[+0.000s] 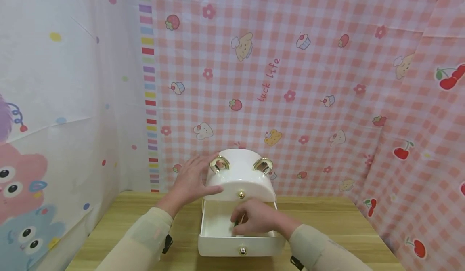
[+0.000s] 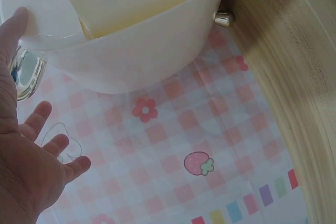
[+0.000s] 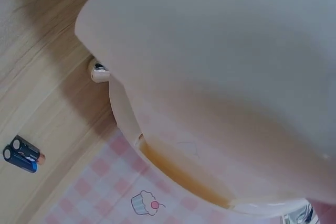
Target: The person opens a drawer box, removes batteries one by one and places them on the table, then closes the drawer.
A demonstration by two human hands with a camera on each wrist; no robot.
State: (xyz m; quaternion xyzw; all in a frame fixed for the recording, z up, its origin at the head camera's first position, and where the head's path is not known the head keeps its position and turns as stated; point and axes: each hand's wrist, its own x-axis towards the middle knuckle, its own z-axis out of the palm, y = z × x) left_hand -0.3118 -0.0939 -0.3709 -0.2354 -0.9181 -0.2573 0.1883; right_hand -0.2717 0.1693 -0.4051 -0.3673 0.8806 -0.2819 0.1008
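"Wood-grain worktop (image 1: 345,218), is it?"

"Yes, pale. Nearest on it is a drawer (image 1: 219,246), pulled out of a white box (image 1: 241,162), with a gold knob (image 1: 243,251) on its front."

"And the hands?"

"The right hand (image 1: 256,217) reaches down into the drawer, fingers curled, pinching a small dark thing (image 1: 237,223) over the drawer's floor."

"Which is what?"

"Can't tell; the fingers cover most of it."

"Behind that?"

"A second gold knob (image 1: 241,194), on the box's upper front. The left hand (image 1: 192,178) lies along the box's left side, fingers loosely spread, thumb against the box, next to one of two gold ears (image 1: 219,164)."

"Anything else on the worktop?"

"Two batteries (image 3: 23,154), side by side, close to the cloth, seen from the right wrist."

"Which cloth?"

"Pink checked cloth (image 1: 272,113), hanging at the back, printed with "luck life". On the left hangs a white cloth (image 1: 65,69) with coloured dots."
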